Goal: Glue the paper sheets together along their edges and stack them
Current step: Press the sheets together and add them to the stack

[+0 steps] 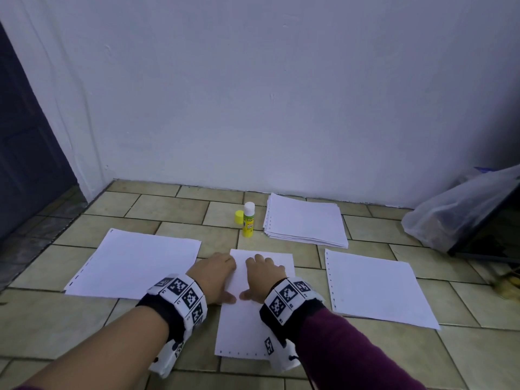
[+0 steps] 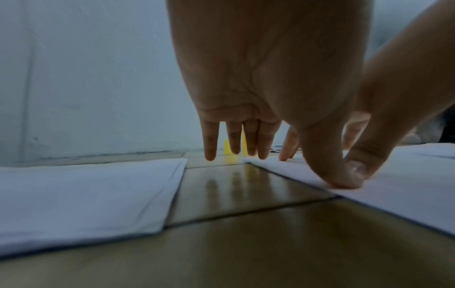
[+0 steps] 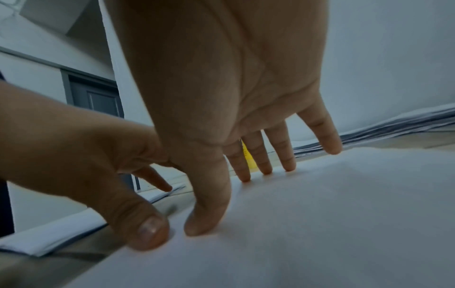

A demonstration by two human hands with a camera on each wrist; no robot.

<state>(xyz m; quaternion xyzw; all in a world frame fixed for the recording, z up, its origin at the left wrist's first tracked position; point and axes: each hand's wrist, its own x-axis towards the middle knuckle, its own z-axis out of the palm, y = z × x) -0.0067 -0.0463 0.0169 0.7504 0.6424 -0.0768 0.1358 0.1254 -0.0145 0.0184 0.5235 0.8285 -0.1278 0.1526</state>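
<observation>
Paper sheet seemingly pressed by both flat hands

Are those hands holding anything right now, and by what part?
Nothing is gripped. The left hand and right hand press straight fingers flat on the middle paper sheet, near its far end.

The glue stick label is too small to read from the head view, and in both wrist views the stick is mostly hidden behind fingers, just a yellow sliver. The wristbands cover the near right part of the middle sheet. What's inside the plastic bag is anyone's guess, and the frame edge cuts it off.
</observation>
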